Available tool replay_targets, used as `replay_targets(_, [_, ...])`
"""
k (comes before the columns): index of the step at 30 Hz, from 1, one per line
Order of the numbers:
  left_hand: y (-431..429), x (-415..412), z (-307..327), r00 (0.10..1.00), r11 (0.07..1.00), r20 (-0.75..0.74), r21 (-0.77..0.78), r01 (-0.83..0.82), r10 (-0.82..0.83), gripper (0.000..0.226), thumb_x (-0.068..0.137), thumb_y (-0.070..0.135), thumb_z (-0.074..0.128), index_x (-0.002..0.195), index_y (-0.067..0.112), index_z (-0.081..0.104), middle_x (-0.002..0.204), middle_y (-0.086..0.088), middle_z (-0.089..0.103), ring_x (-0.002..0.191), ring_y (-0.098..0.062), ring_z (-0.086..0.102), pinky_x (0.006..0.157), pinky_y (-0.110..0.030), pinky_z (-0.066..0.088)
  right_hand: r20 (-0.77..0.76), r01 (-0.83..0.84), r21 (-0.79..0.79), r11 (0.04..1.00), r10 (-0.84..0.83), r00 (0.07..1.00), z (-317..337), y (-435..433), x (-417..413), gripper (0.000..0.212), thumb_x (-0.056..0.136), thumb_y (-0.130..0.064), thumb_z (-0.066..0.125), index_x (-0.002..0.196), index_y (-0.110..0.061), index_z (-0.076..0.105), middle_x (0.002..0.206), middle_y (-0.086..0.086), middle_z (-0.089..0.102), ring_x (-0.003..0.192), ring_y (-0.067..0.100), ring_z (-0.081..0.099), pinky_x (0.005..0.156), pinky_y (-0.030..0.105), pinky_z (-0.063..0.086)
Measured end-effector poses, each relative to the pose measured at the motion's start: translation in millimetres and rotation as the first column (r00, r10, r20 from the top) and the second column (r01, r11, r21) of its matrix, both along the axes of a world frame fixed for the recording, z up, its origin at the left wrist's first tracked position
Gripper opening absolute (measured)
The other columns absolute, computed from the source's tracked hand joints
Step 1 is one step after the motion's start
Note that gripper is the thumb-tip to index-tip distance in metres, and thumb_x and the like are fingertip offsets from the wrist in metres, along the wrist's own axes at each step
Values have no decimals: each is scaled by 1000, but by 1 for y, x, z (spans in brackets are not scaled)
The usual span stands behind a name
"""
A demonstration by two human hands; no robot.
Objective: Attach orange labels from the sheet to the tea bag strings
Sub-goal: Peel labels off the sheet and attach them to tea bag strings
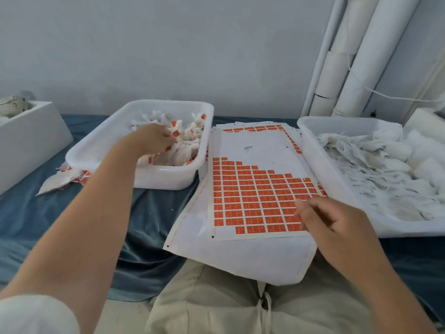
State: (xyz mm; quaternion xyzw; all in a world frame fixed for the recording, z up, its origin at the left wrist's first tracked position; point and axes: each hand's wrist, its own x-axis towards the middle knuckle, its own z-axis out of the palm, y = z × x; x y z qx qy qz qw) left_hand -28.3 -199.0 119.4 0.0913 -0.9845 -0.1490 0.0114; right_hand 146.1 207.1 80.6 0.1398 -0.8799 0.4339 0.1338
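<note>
A blue cloth (149, 213) covers the work surface and folds over its near edge, where beige fabric (216, 304) with a white drawstring (263, 307) fills the bottom of the view. At the far left a white box (31, 143) sits on the cloth, with something pale and partly metal inside it that is too small to make out. Behind is a plain grey wall (168, 44), and at the right several white pipes (356, 56) lean up against it, a thin white cord (397, 96) running across them.

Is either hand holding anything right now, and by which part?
Left hand: cannot tell, it is dug in among labelled tea bags in the white bin. Right hand: over the label sheet, nothing visibly held.
</note>
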Motion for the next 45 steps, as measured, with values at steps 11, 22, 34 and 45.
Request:
replay_targets(11, [85, 67, 24, 850, 945, -526, 288, 153, 23, 20, 102, 41, 57, 100, 30, 74, 80, 20, 69, 71, -3, 62, 65, -22, 42, 175, 271, 506, 819, -405, 898, 38, 120, -127, 20, 98, -37, 72, 117, -31, 72, 114, -5, 71, 102, 20, 65, 84, 36, 48])
replay_targets(22, [195, 158, -36, 905, 678, -373, 613, 405, -204, 42, 81, 71, 47, 85, 37, 72, 82, 25, 73, 78, 0, 73, 64, -19, 60, -32, 287, 691, 663, -368, 929, 22, 105, -167, 24, 103, -26, 59, 87, -22, 77, 93, 2, 74, 83, 26, 65, 72, 38, 54])
replay_targets(34, [201, 161, -58, 917, 609, -333, 686, 397, -222, 43, 82, 69, 49, 80, 33, 73, 80, 22, 74, 79, -1, 72, 65, -11, 56, -122, 408, 88, 909, -396, 910, 44, 114, -130, 19, 101, -35, 58, 98, -23, 73, 88, -3, 72, 85, 23, 69, 74, 36, 54])
replay_targets(45, [245, 188, -62, 882, 490, -388, 733, 471, -267, 50, 102, 67, 38, 150, 53, 42, 149, 41, 44, 135, 22, 39, 101, -1, 37, -52, 145, -167, 975, -155, 987, 56, 42, -39, 16, 97, -38, 67, 88, -47, 76, 79, -17, 76, 63, 5, 73, 55, 14, 54])
